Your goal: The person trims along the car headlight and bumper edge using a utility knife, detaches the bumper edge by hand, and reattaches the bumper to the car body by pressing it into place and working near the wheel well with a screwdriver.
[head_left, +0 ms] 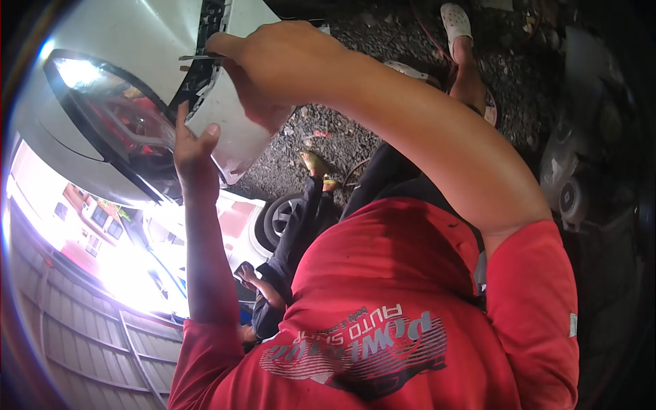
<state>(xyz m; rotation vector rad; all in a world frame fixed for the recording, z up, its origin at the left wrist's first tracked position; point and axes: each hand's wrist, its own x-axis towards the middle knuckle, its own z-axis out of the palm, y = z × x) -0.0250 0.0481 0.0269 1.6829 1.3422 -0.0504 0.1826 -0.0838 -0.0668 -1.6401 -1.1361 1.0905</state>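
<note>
A white car [123, 24] fills the upper left, with a dark channel [212, 24] running between its body panels beside the window glass. My right hand [280, 61] reaches across over the white panel [236, 126], its fingers curled at the channel. From its fingertips sticks a thin flat metal strip [195, 58], lying across the channel; its exact kind is unclear. Below it, my left hand [196, 150] has its index finger stretched up to the channel's lower end and its thumb held apart. I see nothing in that hand.
Another person in dark trousers [294, 225] is at the lower middle, a dark object [244, 270] in one hand. A white clog [456, 22] shows on someone's foot at the top. A car wheel [279, 217] and gravel ground [273, 174] lie beyond my body.
</note>
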